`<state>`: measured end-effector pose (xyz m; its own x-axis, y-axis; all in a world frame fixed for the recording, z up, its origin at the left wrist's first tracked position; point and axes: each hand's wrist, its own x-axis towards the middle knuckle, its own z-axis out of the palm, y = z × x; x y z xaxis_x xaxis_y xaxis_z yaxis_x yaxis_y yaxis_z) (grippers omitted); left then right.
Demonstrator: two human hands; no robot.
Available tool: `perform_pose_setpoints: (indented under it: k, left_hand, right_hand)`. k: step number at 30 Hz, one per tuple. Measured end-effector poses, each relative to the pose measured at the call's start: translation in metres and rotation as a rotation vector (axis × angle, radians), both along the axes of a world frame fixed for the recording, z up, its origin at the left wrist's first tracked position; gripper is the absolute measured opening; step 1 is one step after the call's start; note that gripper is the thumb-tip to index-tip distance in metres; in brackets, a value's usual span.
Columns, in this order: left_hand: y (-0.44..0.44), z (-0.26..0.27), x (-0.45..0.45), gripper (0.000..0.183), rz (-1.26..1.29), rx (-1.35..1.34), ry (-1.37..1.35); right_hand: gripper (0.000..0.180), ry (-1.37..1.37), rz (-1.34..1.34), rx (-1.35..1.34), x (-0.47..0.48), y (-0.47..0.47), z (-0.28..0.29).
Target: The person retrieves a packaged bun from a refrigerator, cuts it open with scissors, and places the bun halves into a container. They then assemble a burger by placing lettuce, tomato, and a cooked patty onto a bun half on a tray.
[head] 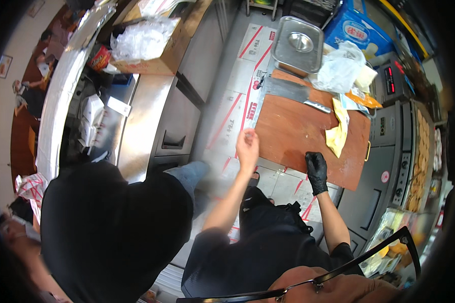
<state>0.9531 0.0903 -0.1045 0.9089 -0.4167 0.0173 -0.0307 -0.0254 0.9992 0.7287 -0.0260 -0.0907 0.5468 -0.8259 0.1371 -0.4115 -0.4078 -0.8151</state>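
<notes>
My left hand (pixel 248 147) is bare, its fingers curled in, just off the left edge of a brown cutting board (pixel 288 128). No object shows in it. A black glove covers my right hand (pixel 316 172), which is closed like a fist at the board's near edge; nothing shows sticking out of it. Farther up the board lies a cleaver (pixel 288 90), its handle towards the right. A crumpled yellow wrapper (pixel 337 130) rests on the board's right half, beyond my right hand.
A lidded steel pan (pixel 297 45) and a clear plastic bag (pixel 341 70) sit at the board's far end. On the right is a griddle (pixel 419 163) with several flat breads. A person in black (pixel 117 231) stands close on my left, beside a steel counter (pixel 144 117).
</notes>
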Motion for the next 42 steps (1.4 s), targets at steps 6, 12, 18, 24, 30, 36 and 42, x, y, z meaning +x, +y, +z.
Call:
perform_pose_setpoints:
  k: [6, 12, 18, 24, 30, 36, 42]
  left_hand:
    - [-0.074, -0.095, 0.112, 0.018, -0.119, 0.145, 0.240]
    - [-0.179, -0.229, 0.154, 0.040, -0.309, 0.399, -0.059]
    - [-0.210, -0.224, 0.171, 0.031, -0.581, 0.572, 0.050]
    - [-0.202, -0.177, 0.169, 0.020, -0.355, 0.249, 0.083]
    - [-0.148, -0.143, 0.152, 0.015, -0.144, 0.029, 0.264]
    - [-0.009, -0.077, 0.066, 0.016, 0.031, 0.203, -0.040]
    - [0.123, -0.001, -0.058, 0.019, 0.173, 0.467, -0.197]
  right_hand:
    - [0.015, 0.298, 0.117, -0.396, 0.052, -0.011, -0.027]
    - [0.015, 0.418, 0.123, -0.411, 0.048, -0.008, -0.029]
    - [0.014, 0.415, 0.124, -0.382, 0.051, -0.008, -0.024]
    - [0.014, 0.432, 0.146, -0.365, 0.046, -0.008, -0.026]
    - [0.012, 0.342, 0.183, -0.406, 0.045, -0.011, -0.032]
    - [0.011, 0.192, 0.189, -0.355, 0.039, -0.017, -0.047]
    - [0.015, -0.117, 0.285, -0.061, 0.033, -0.032, -0.078]
